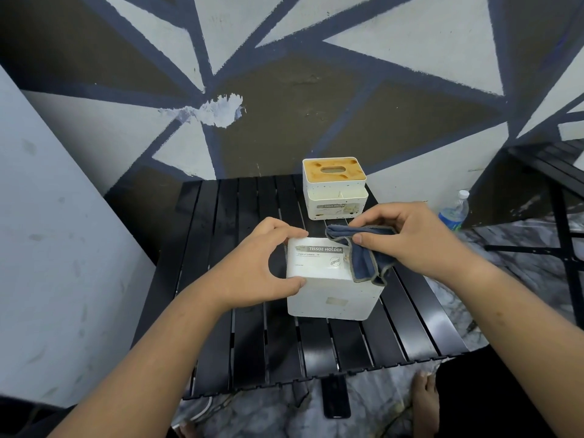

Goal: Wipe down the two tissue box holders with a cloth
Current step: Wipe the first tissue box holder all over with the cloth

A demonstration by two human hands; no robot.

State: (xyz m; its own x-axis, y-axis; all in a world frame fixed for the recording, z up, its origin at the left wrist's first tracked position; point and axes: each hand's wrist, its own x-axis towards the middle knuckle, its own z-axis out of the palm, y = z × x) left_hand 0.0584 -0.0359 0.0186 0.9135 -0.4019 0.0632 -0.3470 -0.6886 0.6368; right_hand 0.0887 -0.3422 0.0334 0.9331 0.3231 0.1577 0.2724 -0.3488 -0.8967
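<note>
Your left hand [262, 263] gripped the left end of the near holder [328, 289], fingers curled over its far edge and thumb on its near edge. That holder sat mid-way along the table [240, 327], apparently tipped so that its label faced up. Your right hand [420, 238] pinched the cloth [366, 260] between thumb and curled fingers, and the cloth draped over the holder's right top corner. The far holder [335, 188] stood upright just behind. A bottle [455, 211] stood beyond the table's right edge.
</note>
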